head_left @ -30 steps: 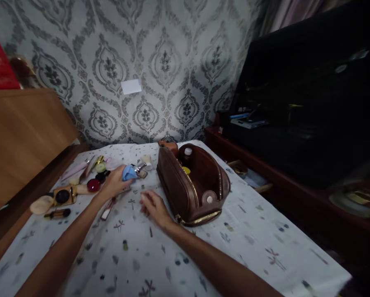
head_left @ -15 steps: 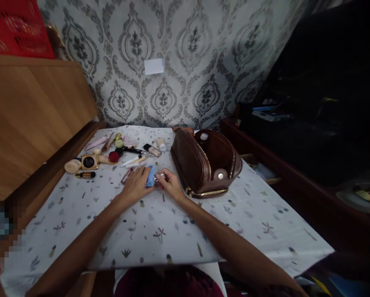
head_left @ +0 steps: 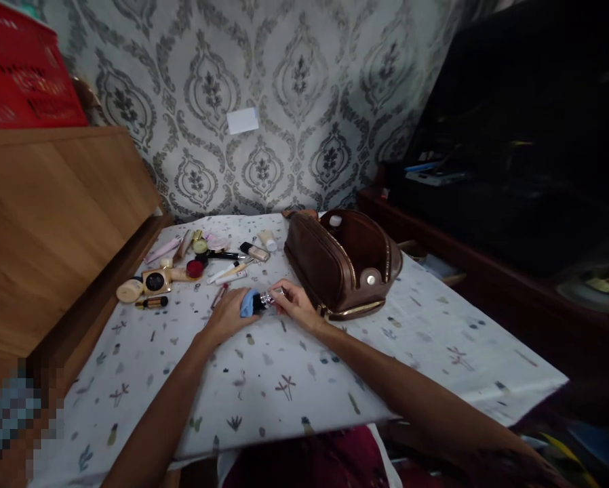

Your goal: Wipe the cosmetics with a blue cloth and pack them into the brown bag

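Note:
My left hand (head_left: 229, 317) is closed around a light blue cloth (head_left: 247, 305) over the middle of the table. A small black-and-silver item (head_left: 265, 299) reaches from the cloth to my right hand (head_left: 298, 306). Its black part lies against the cloth, while the fingertips of my right hand pinch its shiny silver end. Its exact kind is not clear. Just behind my left hand lies a slim reddish tube (head_left: 220, 295), partly covered by the fingers. Close to my right hand stands a brown cosmetic bag (head_left: 317, 261), unzipped, with a pale-capped item (head_left: 335, 221) inside.
Makeup lies at the table's back left: a red-lidded jar (head_left: 194, 270), a gold compact (head_left: 156, 280), a round beige compact (head_left: 130, 291), a foundation bottle (head_left: 255, 251) and a cream tube (head_left: 267, 240). A wooden cabinet (head_left: 65, 224) borders the left side. The patterned tablecloth (head_left: 264, 393) covers the table.
The hands have drawn slightly apart, and the item's black part now shows between the cloth and my right fingers. The camera view has tilted and shifted a little.

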Tool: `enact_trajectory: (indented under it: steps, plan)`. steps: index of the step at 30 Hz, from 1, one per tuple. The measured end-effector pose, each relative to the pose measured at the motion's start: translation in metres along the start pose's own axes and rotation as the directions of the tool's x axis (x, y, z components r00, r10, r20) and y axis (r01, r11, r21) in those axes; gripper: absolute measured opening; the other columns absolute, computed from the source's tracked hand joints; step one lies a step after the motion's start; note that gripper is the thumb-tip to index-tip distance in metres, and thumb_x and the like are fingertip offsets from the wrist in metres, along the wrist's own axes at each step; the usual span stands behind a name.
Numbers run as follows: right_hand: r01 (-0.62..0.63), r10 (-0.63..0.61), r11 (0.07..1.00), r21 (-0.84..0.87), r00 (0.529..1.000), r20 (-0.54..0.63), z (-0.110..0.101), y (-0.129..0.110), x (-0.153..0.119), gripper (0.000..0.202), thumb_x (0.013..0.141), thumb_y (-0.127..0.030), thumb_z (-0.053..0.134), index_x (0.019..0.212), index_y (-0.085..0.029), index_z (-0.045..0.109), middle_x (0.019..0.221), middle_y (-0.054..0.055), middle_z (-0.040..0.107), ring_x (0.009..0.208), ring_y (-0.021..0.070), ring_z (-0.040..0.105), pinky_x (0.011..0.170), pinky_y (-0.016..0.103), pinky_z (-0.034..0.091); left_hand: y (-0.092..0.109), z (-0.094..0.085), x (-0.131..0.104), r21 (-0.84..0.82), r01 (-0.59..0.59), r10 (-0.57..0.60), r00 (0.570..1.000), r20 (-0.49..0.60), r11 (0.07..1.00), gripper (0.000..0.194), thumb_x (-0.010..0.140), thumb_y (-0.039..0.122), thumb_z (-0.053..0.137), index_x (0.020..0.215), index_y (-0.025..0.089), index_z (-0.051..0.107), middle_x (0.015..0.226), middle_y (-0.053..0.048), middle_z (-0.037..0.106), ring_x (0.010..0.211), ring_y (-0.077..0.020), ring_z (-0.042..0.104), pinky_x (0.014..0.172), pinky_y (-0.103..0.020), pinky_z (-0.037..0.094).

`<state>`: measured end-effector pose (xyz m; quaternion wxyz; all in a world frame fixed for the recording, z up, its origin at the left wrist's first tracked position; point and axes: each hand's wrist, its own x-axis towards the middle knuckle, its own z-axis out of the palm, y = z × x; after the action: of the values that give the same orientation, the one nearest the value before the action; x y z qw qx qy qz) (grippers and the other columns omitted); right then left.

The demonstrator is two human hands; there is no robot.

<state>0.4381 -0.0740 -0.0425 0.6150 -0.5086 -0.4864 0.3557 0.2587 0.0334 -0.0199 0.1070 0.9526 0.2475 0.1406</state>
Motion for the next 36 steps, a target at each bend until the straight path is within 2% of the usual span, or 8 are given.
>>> enact_trajectory:
  steps: [8,14,19,24,27,31,36]
  plan:
    - [0.037,-0.038,0.999,-0.016,0.999,-0.018,0.001,0.002,0.001,0.048,0.081,-0.068,0.060,0.084,-0.020,0.055,0.059,-0.007,0.049,0.047,0.0084,0.043,0.047,0.022,0.036,0.011,0.006,-0.004,-0.030,0.004,-0.006,0.996,-0.084,1.000,0.018,0.083,0.039,0.060,0.087,0.023,0.054,0.083,-0.002,0.067,0.081,-0.0236,0.064,0.072,-0.033,0.046]
    - [0.052,-0.051,0.998,0.020,0.997,-0.063,0.001,0.005,0.002,0.049,0.079,-0.068,0.062,0.079,-0.019,0.054,0.057,-0.007,0.048,0.047,0.0076,0.043,0.046,0.020,0.036,0.005,0.016,-0.006,0.008,0.033,-0.032,0.989,-0.142,0.999,0.024,0.084,0.047,0.058,0.090,0.024,0.056,0.082,-0.001,0.069,0.079,-0.0238,0.066,0.070,-0.033,0.048]
    - [0.005,0.000,0.993,0.116,0.999,-0.041,0.001,0.006,0.002,0.051,0.076,-0.068,0.065,0.082,-0.019,0.056,0.059,-0.007,0.050,0.047,0.0075,0.044,0.044,0.020,0.036,0.004,0.016,-0.007,0.027,-0.008,0.012,0.987,-0.163,1.000,0.030,0.084,0.056,0.058,0.089,0.027,0.058,0.075,0.002,0.068,0.072,-0.0225,0.068,0.067,-0.032,0.050]
    - [-0.052,0.052,0.982,0.184,0.999,0.007,-0.003,0.000,0.001,0.053,0.071,-0.069,0.069,0.083,-0.019,0.056,0.062,-0.007,0.051,0.046,0.0073,0.044,0.042,0.021,0.037,0.003,0.018,-0.007,0.043,0.003,0.006,0.974,-0.228,0.999,0.040,0.080,0.065,0.057,0.091,0.027,0.060,0.075,0.001,0.071,0.070,-0.0244,0.069,0.064,-0.032,0.051]
    - [-0.067,0.064,0.974,0.218,0.998,0.022,-0.006,-0.002,0.002,0.047,0.070,-0.060,0.074,0.084,-0.019,0.057,0.068,-0.006,0.055,0.047,0.0068,0.046,0.042,0.020,0.037,0.003,0.022,-0.006,0.043,0.074,-0.062,0.973,-0.224,0.996,0.042,0.077,0.066,0.057,0.092,0.027,0.061,0.074,0.000,0.071,0.068,-0.0242,0.068,0.062,-0.031,0.051]
    - [-0.088,0.088,0.970,0.227,0.996,0.010,-0.008,-0.001,0.005,0.034,0.073,-0.046,0.075,0.082,-0.019,0.056,0.062,-0.008,0.053,0.043,0.0060,0.044,0.040,0.019,0.035,0.007,0.022,-0.004,0.012,0.142,-0.138,0.974,-0.183,0.990,0.042,0.075,0.065,0.058,0.092,0.026,0.063,0.069,0.001,0.069,0.065,-0.0241,0.067,0.062,-0.031,0.051]
    - [-0.098,0.102,0.969,0.227,0.995,-0.006,-0.009,0.001,0.007,0.038,0.071,-0.049,0.077,0.079,-0.019,0.054,0.058,-0.009,0.051,0.040,0.0061,0.043,0.039,0.020,0.035,0.009,0.020,-0.002,-0.087,0.144,-0.154,0.981,-0.119,0.986,0.043,0.079,0.064,0.055,0.091,0.024,0.065,0.066,0.001,0.067,0.063,-0.0231,0.064,0.060,-0.031,0.049]
